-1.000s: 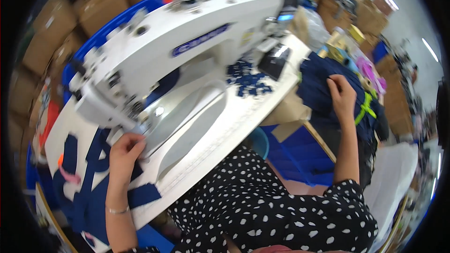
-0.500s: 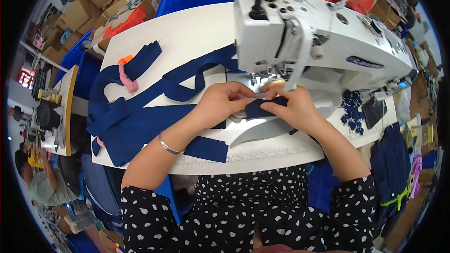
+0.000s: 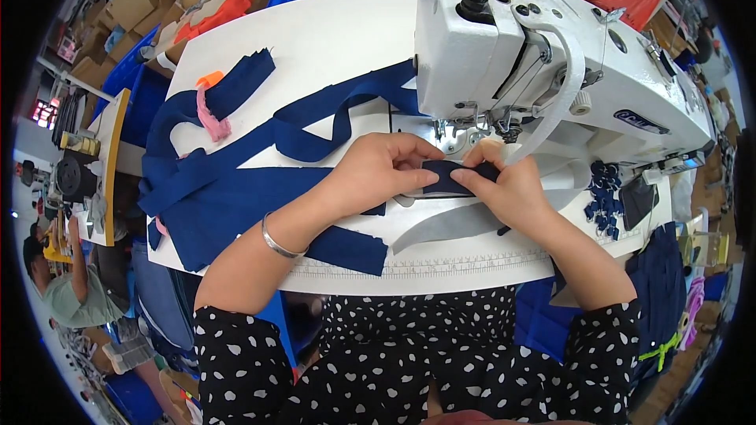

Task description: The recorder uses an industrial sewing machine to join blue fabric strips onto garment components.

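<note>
Between my two hands is a small piece of dark navy fabric [image 3: 449, 179], pinched at both ends just in front of the needle area of a white sewing machine [image 3: 543, 55]. My left hand [image 3: 383, 167] grips its left end, thumb on top. At the right end, my right hand [image 3: 502, 187] presses it between thumb and fingers. A paler underside shows along the piece's lower edge. Left of my hands lie a long navy strip [image 3: 346, 106] and a wide navy fabric panel [image 3: 252, 208]. A grey curved piece [image 3: 441, 224] lies below my right hand.
A printed ruler strip [image 3: 425, 266] runs along the table's near edge. Right of the machine bed sit a pile of small navy pieces [image 3: 604, 197] and a dark flat object [image 3: 638, 203]. Pink and orange scraps [image 3: 211, 114] lie at left. A co-worker [image 3: 75, 291] sits far left.
The navy piece now lies flatter and stretched between my hands, more of its surface showing. My right hand has shifted slightly right. The whole view has moved a little.
</note>
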Action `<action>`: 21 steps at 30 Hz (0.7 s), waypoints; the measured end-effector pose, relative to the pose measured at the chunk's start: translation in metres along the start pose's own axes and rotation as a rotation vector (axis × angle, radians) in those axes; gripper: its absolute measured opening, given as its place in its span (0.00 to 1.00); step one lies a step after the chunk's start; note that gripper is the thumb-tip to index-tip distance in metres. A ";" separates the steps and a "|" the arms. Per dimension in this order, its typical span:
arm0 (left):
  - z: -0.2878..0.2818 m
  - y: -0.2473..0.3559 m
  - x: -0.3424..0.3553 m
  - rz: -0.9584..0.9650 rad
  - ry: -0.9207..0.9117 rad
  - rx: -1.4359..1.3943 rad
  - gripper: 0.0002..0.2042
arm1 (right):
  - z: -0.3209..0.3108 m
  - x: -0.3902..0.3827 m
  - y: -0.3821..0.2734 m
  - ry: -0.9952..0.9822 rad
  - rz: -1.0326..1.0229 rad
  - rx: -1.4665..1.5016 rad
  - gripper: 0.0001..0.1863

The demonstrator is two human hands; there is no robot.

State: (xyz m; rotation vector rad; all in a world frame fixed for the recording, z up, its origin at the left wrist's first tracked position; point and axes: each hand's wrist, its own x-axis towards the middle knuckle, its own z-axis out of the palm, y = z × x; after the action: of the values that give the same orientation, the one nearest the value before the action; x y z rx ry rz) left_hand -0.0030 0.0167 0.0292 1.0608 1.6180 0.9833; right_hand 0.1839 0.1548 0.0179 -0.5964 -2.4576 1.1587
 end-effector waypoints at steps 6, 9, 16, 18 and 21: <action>0.000 0.004 0.000 -0.027 0.024 0.014 0.16 | 0.000 0.000 -0.003 -0.016 0.029 -0.032 0.11; 0.001 0.002 0.001 -0.006 0.032 0.001 0.16 | 0.003 -0.003 0.001 0.000 -0.007 -0.045 0.11; -0.001 0.008 0.007 -0.074 -0.034 -0.022 0.15 | 0.002 -0.006 -0.003 0.096 -0.331 -0.271 0.09; 0.003 0.005 0.009 -0.093 -0.024 -0.066 0.14 | -0.002 -0.004 -0.003 0.065 -0.354 -0.298 0.09; 0.005 0.009 0.013 -0.102 -0.006 -0.014 0.14 | -0.007 0.003 0.005 -0.046 -0.486 -0.377 0.14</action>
State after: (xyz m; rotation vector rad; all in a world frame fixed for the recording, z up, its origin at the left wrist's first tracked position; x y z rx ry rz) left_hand 0.0009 0.0318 0.0326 0.9618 1.6409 0.9216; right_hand 0.1860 0.1643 0.0185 -0.0473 -2.6655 0.5320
